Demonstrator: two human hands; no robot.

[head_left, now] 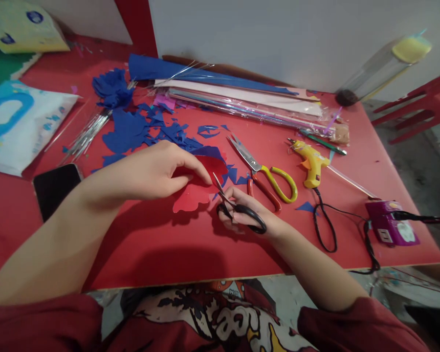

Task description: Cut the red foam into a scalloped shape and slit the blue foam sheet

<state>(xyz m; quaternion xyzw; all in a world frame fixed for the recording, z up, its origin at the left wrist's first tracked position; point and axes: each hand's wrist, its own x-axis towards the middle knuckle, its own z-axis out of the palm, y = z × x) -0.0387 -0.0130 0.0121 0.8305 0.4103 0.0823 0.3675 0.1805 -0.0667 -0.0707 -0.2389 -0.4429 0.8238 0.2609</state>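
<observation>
Craft workspace: red table (pixel 143 254) with blue scraps (pixel 172 133) beyond left hand (pixel 161 171), thin wires (pixel 90 134) to its left, glue gun (pixel 311 164) to right of right hand (pixel 242 210).

Maroon T-shirt (pixel 190 327): large pale lettering, possibly "uce", skewed. Wipes packet (pixel 40 132), yellow packet (pixel 22 34), purple box (pixel 390 220): printed marks, too blurred to read.

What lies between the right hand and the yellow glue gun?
In the head view, the scissors with red and yellow handles lie on the red table between the right hand and the glue gun.
</observation>
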